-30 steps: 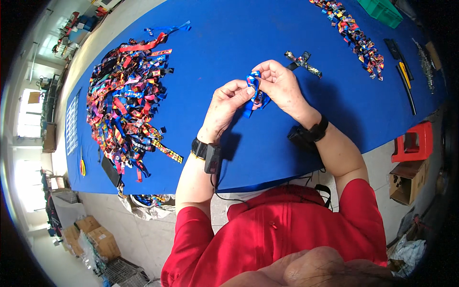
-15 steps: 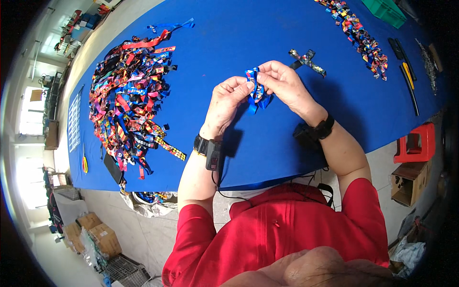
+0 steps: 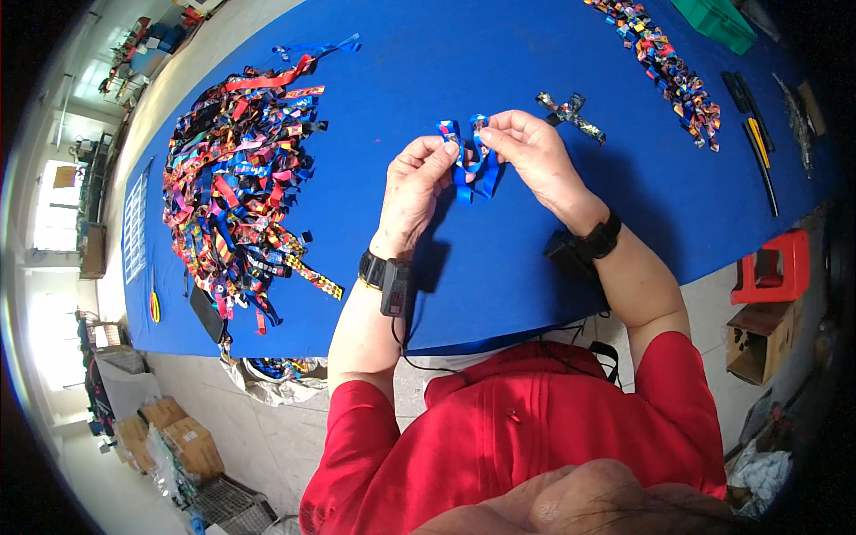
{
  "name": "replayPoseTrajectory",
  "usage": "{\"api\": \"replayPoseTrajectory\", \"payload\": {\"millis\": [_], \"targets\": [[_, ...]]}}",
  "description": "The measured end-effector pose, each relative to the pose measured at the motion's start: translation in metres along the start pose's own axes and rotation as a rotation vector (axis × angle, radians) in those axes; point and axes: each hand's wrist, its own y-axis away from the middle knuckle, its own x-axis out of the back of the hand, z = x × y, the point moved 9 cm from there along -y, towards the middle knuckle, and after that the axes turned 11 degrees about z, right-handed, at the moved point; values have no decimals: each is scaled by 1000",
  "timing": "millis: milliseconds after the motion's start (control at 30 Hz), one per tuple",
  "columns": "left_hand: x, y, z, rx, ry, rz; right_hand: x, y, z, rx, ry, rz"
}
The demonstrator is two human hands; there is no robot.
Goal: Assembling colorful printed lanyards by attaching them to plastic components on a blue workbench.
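Observation:
A blue patterned ribbon strap (image 3: 487,178) hangs in loops between my two hands above the blue table. My left hand (image 3: 419,176) pinches one part of it between thumb and fingers. My right hand (image 3: 533,159) pinches another part, a little to the right, with the loops spread slightly apart. Beyond my right hand, a dark patterned strap (image 3: 571,116) lies crossed over itself on the cloth. To the left spreads a big heap of colourful printed straps (image 3: 236,187).
A long row of folded colourful straps (image 3: 664,76) runs along the far right, near a green crate (image 3: 713,22). Black and yellow tools (image 3: 760,147) lie by the right edge. Yellow-handled scissors (image 3: 154,308) rest at the left edge. A red stool (image 3: 772,266) stands beside the table.
My hands have drawn slightly apart, the left one moving a little left. The blue strap, bunched together before, now shows separate loops.

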Motion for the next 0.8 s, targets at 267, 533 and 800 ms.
{"api": "replayPoseTrajectory", "payload": {"millis": [267,533,800], "targets": [[3,0,-3,42,46,21,7,2,-4,-37,-30,94],[3,1,1,37,60,25,4,3,0,-74,-49,75],[2,1,-2,75,65,-34,1,2,3,-69,-56,53]]}}
